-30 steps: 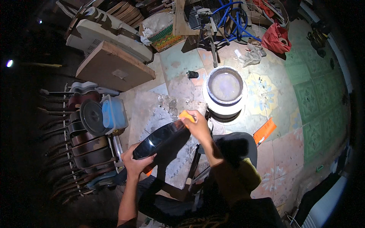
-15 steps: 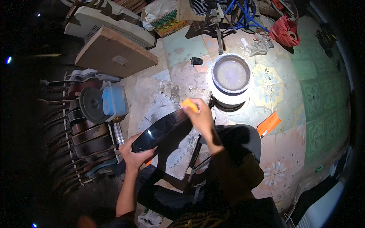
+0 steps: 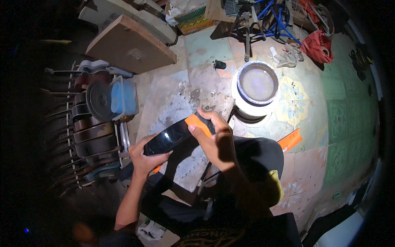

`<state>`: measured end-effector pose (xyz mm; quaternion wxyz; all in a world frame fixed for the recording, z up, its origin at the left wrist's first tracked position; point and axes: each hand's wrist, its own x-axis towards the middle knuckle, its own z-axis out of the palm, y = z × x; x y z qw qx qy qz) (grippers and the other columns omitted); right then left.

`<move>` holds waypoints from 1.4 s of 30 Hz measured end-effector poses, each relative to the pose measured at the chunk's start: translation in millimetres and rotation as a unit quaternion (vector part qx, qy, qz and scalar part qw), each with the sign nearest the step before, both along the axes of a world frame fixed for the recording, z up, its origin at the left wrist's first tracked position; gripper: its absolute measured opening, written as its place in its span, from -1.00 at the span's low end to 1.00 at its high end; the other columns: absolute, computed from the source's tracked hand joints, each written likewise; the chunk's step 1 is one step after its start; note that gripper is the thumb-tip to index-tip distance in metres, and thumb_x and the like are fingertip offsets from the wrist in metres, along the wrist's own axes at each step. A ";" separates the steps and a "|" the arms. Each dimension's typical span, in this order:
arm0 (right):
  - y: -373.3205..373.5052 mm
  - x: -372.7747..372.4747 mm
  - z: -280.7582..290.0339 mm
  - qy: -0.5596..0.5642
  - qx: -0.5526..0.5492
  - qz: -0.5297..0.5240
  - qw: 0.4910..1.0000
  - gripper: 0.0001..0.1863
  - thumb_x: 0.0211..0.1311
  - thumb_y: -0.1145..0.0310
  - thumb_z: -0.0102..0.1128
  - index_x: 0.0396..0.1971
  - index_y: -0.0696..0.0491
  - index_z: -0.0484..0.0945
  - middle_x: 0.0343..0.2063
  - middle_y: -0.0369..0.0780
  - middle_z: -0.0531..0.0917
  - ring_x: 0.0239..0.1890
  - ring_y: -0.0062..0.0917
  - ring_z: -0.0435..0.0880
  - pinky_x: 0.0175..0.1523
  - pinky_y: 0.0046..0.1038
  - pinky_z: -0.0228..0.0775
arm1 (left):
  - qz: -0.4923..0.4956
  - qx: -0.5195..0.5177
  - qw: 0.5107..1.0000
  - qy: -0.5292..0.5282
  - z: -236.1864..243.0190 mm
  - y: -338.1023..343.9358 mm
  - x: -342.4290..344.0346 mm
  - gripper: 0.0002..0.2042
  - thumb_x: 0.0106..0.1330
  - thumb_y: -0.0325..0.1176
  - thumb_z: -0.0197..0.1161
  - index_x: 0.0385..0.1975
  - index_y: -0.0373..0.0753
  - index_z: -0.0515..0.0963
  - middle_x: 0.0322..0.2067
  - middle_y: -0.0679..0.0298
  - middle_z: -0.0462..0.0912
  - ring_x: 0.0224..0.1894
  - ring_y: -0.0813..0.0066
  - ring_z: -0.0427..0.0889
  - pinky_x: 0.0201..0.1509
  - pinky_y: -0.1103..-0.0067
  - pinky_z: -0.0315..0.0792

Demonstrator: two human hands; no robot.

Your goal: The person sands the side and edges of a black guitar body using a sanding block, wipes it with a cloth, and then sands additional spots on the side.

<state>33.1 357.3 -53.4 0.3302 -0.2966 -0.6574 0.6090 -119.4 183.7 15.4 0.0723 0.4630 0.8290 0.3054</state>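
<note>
My left hand (image 3: 142, 158) is closed round the left end of a glossy black curved piece (image 3: 166, 140), held at an angle over a worn, pale board (image 3: 150, 99). My right hand (image 3: 210, 142) grips an orange pad (image 3: 198, 122) against the right part of the piece, thumb on the pad and fingers around the far end. A bit of orange shows below my left hand.
Guitars stand in a rack (image 3: 94, 142) at left, beside a blue plastic tub (image 3: 123, 103). A round basin (image 3: 257, 82) on a white base and an orange flat piece (image 3: 290, 140) lie right. A cardboard panel (image 3: 123, 45), red bag (image 3: 317, 47) and blue hoses (image 3: 277, 22) sit behind.
My right hand and the orange pad have turned and moved down along the black piece, the pad now flat across it. My left hand has risen slightly in view; the surroundings have shifted.
</note>
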 end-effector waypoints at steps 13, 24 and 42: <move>2.9 10.8 -126.4 0.018 -0.279 -0.102 0.955 -0.54 0.29 0.28 0.39 0.08 0.23 0.54 -0.07 -0.05 0.70 -0.02 -0.47 0.67 0.15 -0.47 0.46 | -0.102 -0.004 0.995 -0.007 -0.3 1.7 -12.5 -0.47 -0.25 -0.35 0.67 -0.19 -0.42 0.72 -0.22 0.04 0.80 -0.20 0.34 0.82 -0.04 0.52 0.63; -0.4 3.6 -101.9 0.082 -0.298 -0.084 0.947 -0.55 0.28 0.33 0.40 0.07 0.25 0.55 -0.08 -0.06 0.71 -0.06 -0.42 0.70 0.11 -0.43 0.51 | -0.089 0.010 0.996 -0.011 2.2 5.0 -7.1 -0.51 -0.24 -0.38 0.67 -0.21 -0.38 0.73 -0.24 0.06 0.80 -0.19 0.37 0.81 -0.04 0.53 0.63; -3.2 10.6 -119.3 0.006 -0.247 -0.116 0.962 -0.55 0.25 0.31 0.43 0.03 0.25 0.55 -0.01 0.00 0.70 0.09 -0.34 0.66 0.25 -0.36 0.42 | -0.081 0.014 0.997 0.005 0.1 4.3 -8.7 -0.53 -0.23 -0.32 0.65 -0.24 -0.33 0.72 -0.35 0.12 0.80 -0.31 0.42 0.81 -0.15 0.55 0.63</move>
